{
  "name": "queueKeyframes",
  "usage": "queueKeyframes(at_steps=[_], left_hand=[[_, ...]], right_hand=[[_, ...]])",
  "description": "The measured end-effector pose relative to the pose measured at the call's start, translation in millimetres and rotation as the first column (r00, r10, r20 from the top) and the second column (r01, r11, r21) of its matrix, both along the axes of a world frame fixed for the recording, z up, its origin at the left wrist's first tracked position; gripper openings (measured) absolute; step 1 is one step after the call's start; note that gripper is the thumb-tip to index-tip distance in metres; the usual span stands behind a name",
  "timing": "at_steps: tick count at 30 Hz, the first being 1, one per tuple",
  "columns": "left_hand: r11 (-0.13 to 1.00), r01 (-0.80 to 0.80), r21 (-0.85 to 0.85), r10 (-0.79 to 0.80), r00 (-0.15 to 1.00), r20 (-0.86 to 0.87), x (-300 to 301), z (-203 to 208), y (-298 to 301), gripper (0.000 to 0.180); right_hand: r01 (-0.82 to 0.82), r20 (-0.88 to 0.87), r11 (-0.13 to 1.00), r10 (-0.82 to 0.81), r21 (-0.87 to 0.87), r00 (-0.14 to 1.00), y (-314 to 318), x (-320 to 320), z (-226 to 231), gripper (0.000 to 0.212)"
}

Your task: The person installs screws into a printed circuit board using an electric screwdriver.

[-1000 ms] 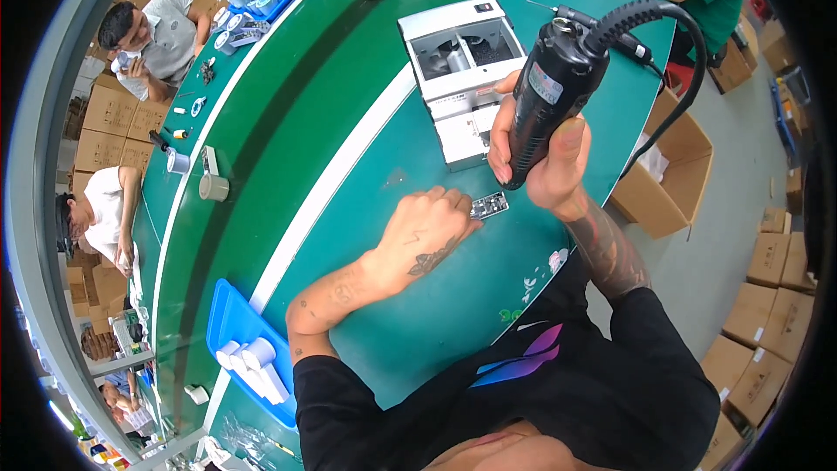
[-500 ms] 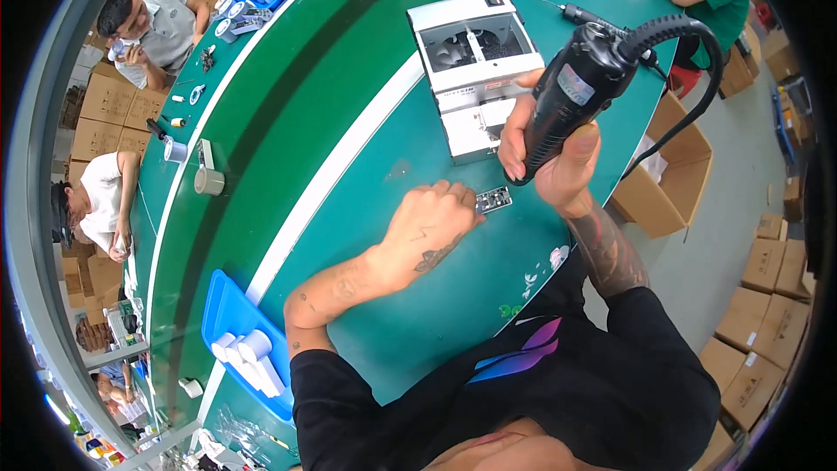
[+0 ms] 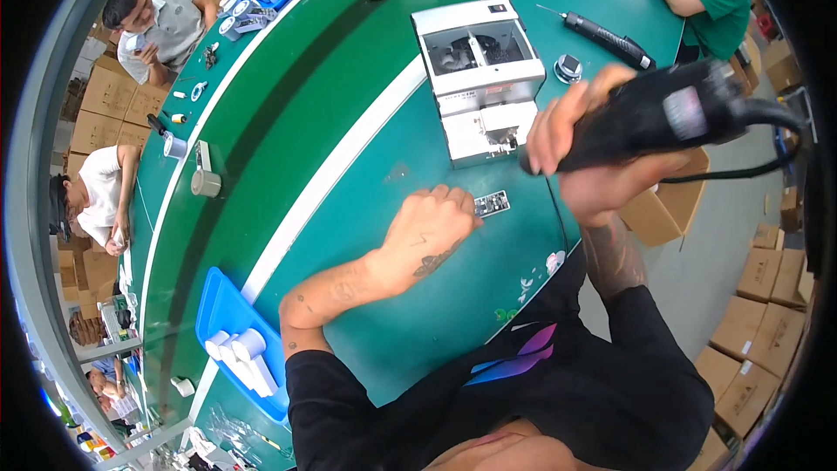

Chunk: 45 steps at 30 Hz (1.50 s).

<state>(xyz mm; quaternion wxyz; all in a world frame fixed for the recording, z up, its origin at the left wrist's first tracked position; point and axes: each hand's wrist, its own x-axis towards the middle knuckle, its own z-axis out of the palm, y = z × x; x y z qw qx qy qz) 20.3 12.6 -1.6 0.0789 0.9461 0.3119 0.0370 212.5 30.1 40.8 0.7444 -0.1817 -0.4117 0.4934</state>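
My right hand [image 3: 597,187] is wrapped round a thick black corded electric screwdriver [image 3: 649,118], blurred by motion and tilted, its cable end to the right. The nose points left, close to the front of a white screw feeder [image 3: 479,92] with a windowed top; whether they touch I cannot tell. On the green table, my left hand [image 3: 429,227] lies with curled fingers at the left end of a small circuit board in a pale housing [image 3: 493,202]. That end of the housing is hidden by the fingers.
Behind the screwdriver lie a round silver piece [image 3: 568,69] and another black screwdriver [image 3: 610,41]. A blue tray [image 3: 209,310] with white parts is at the left. A green conveyor [image 3: 323,96] curves past; co-workers sit beyond it. An open carton [image 3: 667,214] stands at the right.
My right hand has tipped the electric screwdriver over, its cable end swinging right and down. The round silver piece has come into sight. My left hand and the circuit board stay in place.
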Motion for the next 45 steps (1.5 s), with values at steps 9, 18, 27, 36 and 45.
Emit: queueKeyframes(at_steps=[9, 18, 27, 36, 45], left_hand=[[0.999, 0.034, -0.013, -0.034, 0.999, 0.043, 0.5, 6.0, 1.2, 0.026], [0.999, 0.025, -0.030, -0.024, 0.999, 0.046, -0.9, 4.0, 3.1, 0.026], [0.997, 0.036, -0.061, -0.031, 0.997, 0.072, 0.4, 5.5, 1.8, 0.026], [0.998, 0.034, -0.044, -0.032, 0.999, 0.044, 0.6, 3.8, 0.7, 0.025], [0.999, 0.043, 0.011, -0.043, 0.999, 0.028, 0.5, 2.0, 1.1, 0.021]], right_hand=[[0.042, 0.462, 0.968, -0.155, 0.247, 0.873, 41.0, -12.4, 12.6, 0.075], [0.000, 0.345, 1.000, 0.009, -0.026, 0.939, -9.1, -5.8, -3.9, 0.095], [-0.007, 0.329, 0.999, 0.023, -0.051, 0.944, -11.7, -3.3, -18.6, 0.090], [-0.095, 0.249, 0.988, 0.123, -0.120, 0.961, -27.5, 0.5, -35.6, 0.102], [-0.153, 0.267, 0.982, 0.177, -0.110, 0.947, -29.6, 4.2, -43.2, 0.103]])
